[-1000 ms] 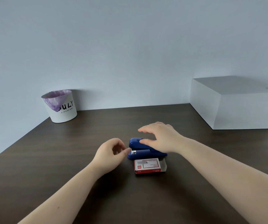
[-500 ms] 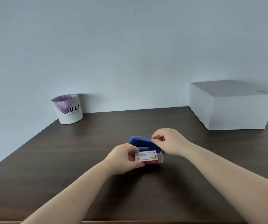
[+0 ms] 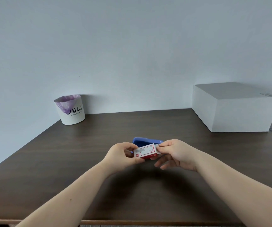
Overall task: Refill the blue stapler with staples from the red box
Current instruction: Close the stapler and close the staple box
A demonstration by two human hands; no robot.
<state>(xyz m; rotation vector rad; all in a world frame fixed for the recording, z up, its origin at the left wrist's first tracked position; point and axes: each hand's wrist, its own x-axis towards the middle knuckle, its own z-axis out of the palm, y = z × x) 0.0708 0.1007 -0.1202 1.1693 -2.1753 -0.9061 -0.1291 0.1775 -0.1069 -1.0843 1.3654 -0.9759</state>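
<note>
The red box (image 3: 146,151) was held clear of the dark surface (image 3: 66,161) between both hands, just in front of the blue stapler (image 3: 146,140), which lay closed on the surface behind it. Half a second before, the box was still low against the stapler in the left hand (image 3: 123,154) alone, while the right hand (image 3: 175,154) rested at the stapler's rear. The left fingers (image 3: 132,145) were now closed on the box's left end; the right fingers (image 3: 162,145) pinched the pale flap at its right end. This shift suggested that opening the box was the step in hand. No staples were visible, and the stapler remained unopened, so refilling was judged to be at an early stage. The white bin (image 3: 71,110) and white carton (image 3: 233,108) stood well apart.
</note>
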